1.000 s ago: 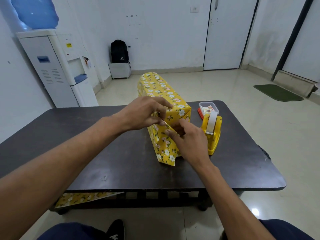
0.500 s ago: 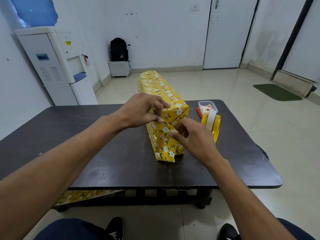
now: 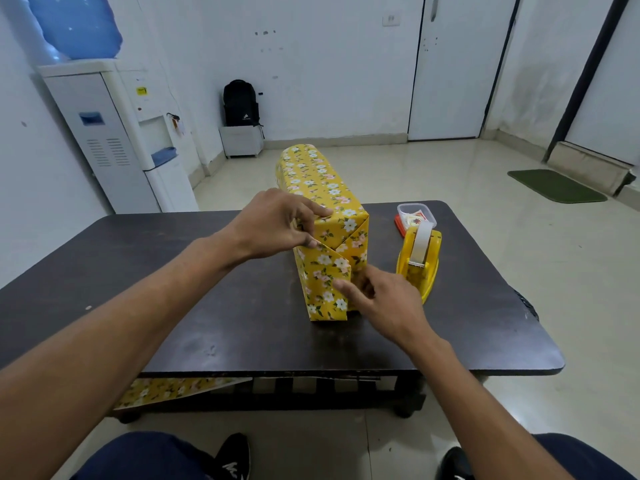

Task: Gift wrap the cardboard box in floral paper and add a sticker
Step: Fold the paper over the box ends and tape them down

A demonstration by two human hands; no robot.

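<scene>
- The cardboard box, already covered in floral paper, stands on the table with its near end facing the person; a tape dispenser sits just beside it on the right
- The left hand pinches the paper at that end's upper left corner, fingers curled over the top edge; a firm hold there should stop the wrap slipping
- The right hand lays its thumb on the side flap, fingers curled at its free edge, apparently pinching it
- Best to draw the flap flat and crease it sharply before taping
- Pushing hard could tip the narrow box
</scene>
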